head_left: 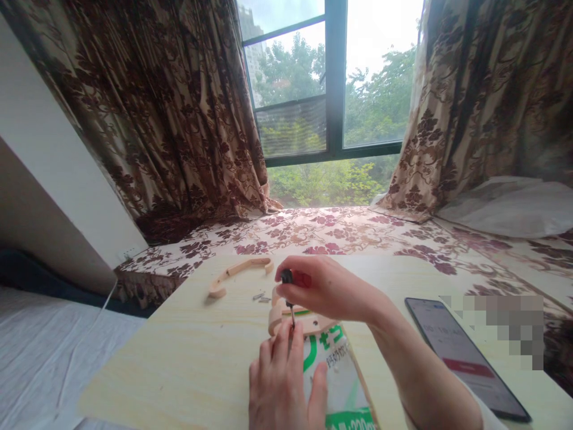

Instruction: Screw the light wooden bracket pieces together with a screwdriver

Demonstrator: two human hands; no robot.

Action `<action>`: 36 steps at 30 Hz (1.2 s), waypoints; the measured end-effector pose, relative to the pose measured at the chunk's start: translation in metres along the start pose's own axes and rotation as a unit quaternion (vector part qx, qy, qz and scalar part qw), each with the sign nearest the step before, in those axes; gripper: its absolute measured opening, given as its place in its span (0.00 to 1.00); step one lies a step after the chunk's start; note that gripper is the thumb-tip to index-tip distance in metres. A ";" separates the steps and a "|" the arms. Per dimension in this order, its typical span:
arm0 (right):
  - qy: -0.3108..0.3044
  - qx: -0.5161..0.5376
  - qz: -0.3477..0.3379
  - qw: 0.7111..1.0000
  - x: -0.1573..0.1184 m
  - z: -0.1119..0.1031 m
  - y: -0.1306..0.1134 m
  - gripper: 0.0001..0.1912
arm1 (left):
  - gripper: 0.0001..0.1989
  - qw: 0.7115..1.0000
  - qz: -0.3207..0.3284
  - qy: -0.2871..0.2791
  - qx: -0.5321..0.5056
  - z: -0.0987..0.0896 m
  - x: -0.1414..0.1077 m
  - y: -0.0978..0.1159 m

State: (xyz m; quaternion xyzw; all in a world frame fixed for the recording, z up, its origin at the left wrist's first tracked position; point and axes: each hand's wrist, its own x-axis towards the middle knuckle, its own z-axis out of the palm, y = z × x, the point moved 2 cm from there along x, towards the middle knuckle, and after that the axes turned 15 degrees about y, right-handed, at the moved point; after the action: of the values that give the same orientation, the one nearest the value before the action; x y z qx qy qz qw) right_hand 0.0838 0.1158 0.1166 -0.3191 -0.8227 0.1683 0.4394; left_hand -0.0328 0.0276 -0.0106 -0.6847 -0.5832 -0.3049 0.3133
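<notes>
My right hand (320,286) is closed around the dark handle of a screwdriver (287,277), which stands nearly upright. Its thin metal shaft runs down to a curved pale wooden piece (317,324); the tip is hidden by my left fingers. Stretched forward, my left hand (282,382) rests with its fingertips against the near edge of that wood, beside the shaft, the thumb spread apart. Under the wood and my left hand lies a white and green plastic packet (344,382). Another curved wooden piece (242,269) lies to the left, with several small metal pieces (260,297) near it.
A phone (465,358) with its screen lit lies on the right of the pale table (170,358). Beyond the table is a flower-patterned window seat (322,230), with curtains (201,107) and a window behind. A translucent plastic bag (510,206) lies at the right.
</notes>
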 end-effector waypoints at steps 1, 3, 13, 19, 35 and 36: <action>-0.009 0.012 -0.006 1.000 -0.001 0.000 -0.001 0.04 | 0.23 1.000 0.004 0.000 0.001 0.000 0.000 -0.001; -0.006 0.014 -0.006 1.000 0.000 0.000 -0.001 0.05 | 0.23 1.000 0.000 -0.005 0.004 0.000 0.000 -0.003; 0.003 -0.013 -0.010 1.000 0.001 0.003 -0.002 0.07 | 0.24 1.000 -0.002 -0.012 0.001 -0.001 0.000 -0.002; 0.032 -0.026 0.003 0.999 0.004 0.004 0.002 0.15 | 0.23 1.000 0.009 -0.004 0.004 -0.001 0.001 -0.002; 0.044 -0.054 0.023 0.997 0.005 0.001 0.010 0.11 | 0.22 0.999 -0.044 -0.013 -0.006 -0.003 0.003 0.005; 0.031 -0.051 0.021 0.998 0.006 0.000 0.008 0.08 | 0.22 0.998 -0.056 -0.013 -0.006 -0.003 0.003 0.007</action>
State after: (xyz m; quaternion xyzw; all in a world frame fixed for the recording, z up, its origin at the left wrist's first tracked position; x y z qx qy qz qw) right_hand 0.0849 0.1261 0.1157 -0.3635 -0.8093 0.1251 0.4441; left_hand -0.0260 0.0261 -0.0066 -0.6565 -0.6233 -0.3160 0.2840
